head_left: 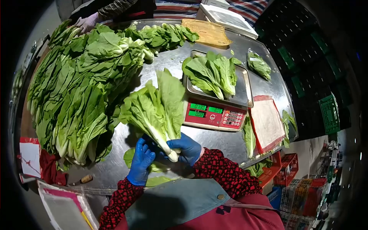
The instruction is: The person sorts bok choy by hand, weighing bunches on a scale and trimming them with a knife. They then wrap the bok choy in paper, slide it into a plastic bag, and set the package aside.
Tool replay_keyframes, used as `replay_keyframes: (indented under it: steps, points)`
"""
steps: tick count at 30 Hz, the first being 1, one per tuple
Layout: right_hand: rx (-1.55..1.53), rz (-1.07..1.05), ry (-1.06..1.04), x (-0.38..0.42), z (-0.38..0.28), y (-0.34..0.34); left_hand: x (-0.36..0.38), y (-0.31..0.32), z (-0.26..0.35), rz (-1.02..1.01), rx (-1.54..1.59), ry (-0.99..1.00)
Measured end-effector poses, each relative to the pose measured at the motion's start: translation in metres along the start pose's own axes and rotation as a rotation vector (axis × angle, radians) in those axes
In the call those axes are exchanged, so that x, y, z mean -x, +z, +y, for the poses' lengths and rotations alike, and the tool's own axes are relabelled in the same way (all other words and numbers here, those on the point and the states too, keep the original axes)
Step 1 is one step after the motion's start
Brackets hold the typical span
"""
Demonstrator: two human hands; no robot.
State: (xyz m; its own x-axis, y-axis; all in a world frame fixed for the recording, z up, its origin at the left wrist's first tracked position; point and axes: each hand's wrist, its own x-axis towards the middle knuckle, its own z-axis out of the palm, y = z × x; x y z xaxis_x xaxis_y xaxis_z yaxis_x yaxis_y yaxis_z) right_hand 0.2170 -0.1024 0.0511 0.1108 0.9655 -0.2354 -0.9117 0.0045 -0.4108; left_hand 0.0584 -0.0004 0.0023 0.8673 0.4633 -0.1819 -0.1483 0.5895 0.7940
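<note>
My right hand, in a blue glove, is closed around the white base of a leafy bok choy. The bok choy tilts up and away from me, its broad green leaves over the metal table. My left hand, also blue-gloved, is beside the stems with its fingers curled; what they pinch, if anything, is hidden. Loose leaves lie under my hands. Ahead to the right, more bok choy rests on the tray of a red digital scale with lit green displays.
A large heap of bok choy covers the table's left side. Another person's gloved hand touches its far end. A bagged green, a white cloth with red edging and a knife also lie on the metal table.
</note>
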Motion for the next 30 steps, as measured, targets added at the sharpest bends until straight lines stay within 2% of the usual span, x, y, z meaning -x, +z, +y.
replay_keyframes:
  steps: [1,3,4,6,7,8,9,10,11,12,13,14,15,16,17,18,19,21,23,25,27,28,30]
  points:
    - [0.019,0.032,-0.049,0.003,-0.015,0.008,-0.002,0.001,0.002,0.004,-0.072,0.045]
    - [0.296,0.194,-0.229,0.016,-0.055,0.020,-0.003,0.007,0.008,0.058,-0.152,0.005]
    - [0.398,0.276,-0.366,0.019,-0.075,0.019,-0.003,0.006,0.009,0.070,-0.215,-0.036]
    - [0.443,0.291,-0.560,0.027,-0.126,0.021,0.000,0.002,0.004,0.089,-0.228,-0.048]
    - [0.534,0.399,-0.760,0.031,-0.144,0.042,0.003,-0.001,0.002,0.079,-0.267,-0.052]
    - [0.607,0.463,-0.765,0.037,-0.174,0.022,0.005,-0.004,0.001,0.073,-0.305,-0.056]
    - [0.803,0.518,-0.932,0.037,-0.192,0.021,0.008,-0.004,0.001,0.085,-0.315,-0.034]
    - [1.091,0.619,-1.006,0.043,-0.212,0.011,0.009,-0.009,-0.004,0.082,-0.344,-0.033]
    - [1.263,0.630,-1.114,0.040,-0.244,-0.021,0.012,-0.019,-0.008,0.103,-0.381,-0.029]
    - [1.302,0.789,-1.012,0.045,-0.264,-0.047,0.016,-0.018,-0.006,0.135,-0.476,-0.005]
    - [1.535,1.054,-0.806,0.053,-0.286,-0.071,0.019,-0.023,-0.007,0.138,-0.553,-0.001]
    - [1.850,1.141,-0.708,0.057,-0.306,-0.110,0.022,-0.025,-0.006,0.136,-0.556,-0.007]
    - [2.121,1.205,-0.519,0.052,-0.286,-0.094,0.026,-0.020,0.005,0.142,-0.635,-0.039]
    - [2.395,1.234,-0.252,0.060,-0.302,-0.161,0.028,-0.016,0.018,0.126,-0.681,-0.066]
    - [2.320,1.239,0.117,0.053,-0.295,-0.184,0.032,-0.020,0.016,0.129,-0.672,-0.002]
    - [2.392,1.261,0.094,0.056,-0.315,-0.234,0.033,-0.024,0.015,0.117,-0.664,0.066]
    - [2.322,1.185,-0.004,0.054,-0.297,-0.196,0.036,-0.022,0.024,0.161,-0.712,0.113]
    - [2.150,0.981,-0.067,0.057,-0.296,-0.189,0.044,-0.028,0.041,0.266,-0.755,0.188]
    - [1.735,0.954,0.119,0.061,-0.274,-0.106,0.048,-0.041,0.060,0.396,-0.821,0.322]
    - [2.032,0.695,-0.326,0.084,-0.300,-0.148,0.057,-0.055,0.088,0.582,-0.922,0.522]
    - [2.359,1.046,-0.653,0.089,-0.295,-0.131,0.067,-0.076,0.117,0.829,-1.075,0.644]
    - [2.302,1.049,-0.828,0.084,-0.287,-0.120,0.070,-0.091,0.129,0.956,-1.150,0.731]
    - [1.910,0.940,-0.853,0.056,-0.218,-0.073,0.070,-0.127,0.152,1.126,-1.300,0.848]
